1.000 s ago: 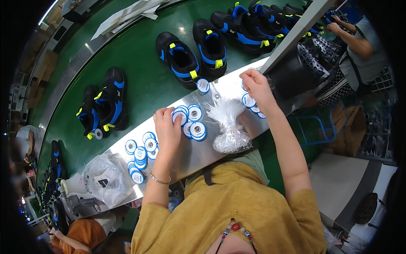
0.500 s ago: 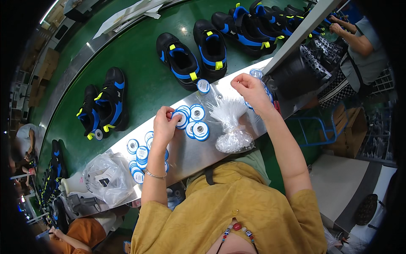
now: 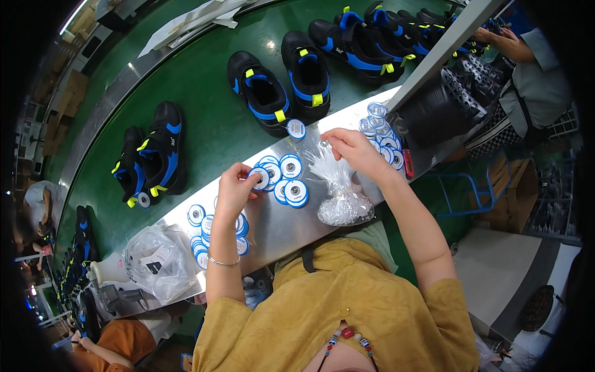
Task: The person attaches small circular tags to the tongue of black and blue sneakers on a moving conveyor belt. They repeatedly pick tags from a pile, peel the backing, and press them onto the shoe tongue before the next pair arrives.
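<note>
On the steel desk (image 3: 279, 226), from the head view, I see my left hand (image 3: 235, 189) pinching a round blue-and-white tag (image 3: 260, 178), fingers closed on it. My right hand (image 3: 350, 147) grips the clear plastic bag (image 3: 339, 192) top beside more tags (image 3: 291, 186).

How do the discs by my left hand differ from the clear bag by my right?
The round discs are flat, white with blue rims, and lie spread out; the clear plastic bag is bunched, crinkly and see-through. The left hand holds one disc; the right hand pinches the bag's top. Both rest on the metal shelf.
</note>
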Demonstrator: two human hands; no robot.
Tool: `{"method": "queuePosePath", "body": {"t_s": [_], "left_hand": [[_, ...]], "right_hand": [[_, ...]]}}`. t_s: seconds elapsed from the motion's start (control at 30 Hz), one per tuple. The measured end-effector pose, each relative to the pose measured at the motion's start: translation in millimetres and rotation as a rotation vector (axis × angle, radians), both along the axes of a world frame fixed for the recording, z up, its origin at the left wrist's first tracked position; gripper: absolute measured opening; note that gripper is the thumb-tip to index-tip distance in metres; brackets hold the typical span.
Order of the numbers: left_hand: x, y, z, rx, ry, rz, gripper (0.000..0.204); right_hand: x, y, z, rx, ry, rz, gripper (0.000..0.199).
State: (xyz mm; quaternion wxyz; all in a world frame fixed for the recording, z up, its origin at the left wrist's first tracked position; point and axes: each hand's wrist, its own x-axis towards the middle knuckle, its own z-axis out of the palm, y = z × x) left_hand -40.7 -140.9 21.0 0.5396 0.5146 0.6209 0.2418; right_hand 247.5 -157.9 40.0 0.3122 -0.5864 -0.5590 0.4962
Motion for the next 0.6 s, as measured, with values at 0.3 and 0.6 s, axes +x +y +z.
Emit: {"method": "queuePosePath", "body": {"t_s": [0.3, 0.6], "left_hand": [[35.9, 4.0, 11.0, 0.117, -0.663, 0.223, 0.015], [98.3, 7.3, 17.6, 0.117, -0.950, 0.350, 0.013]], "right_hand": [[-32.0, -10.1, 31.0, 0.011, 0.117, -0.012, 0.013], [-45.6, -4.4, 16.3, 0.291, 0.071, -0.253, 0.013]]}}
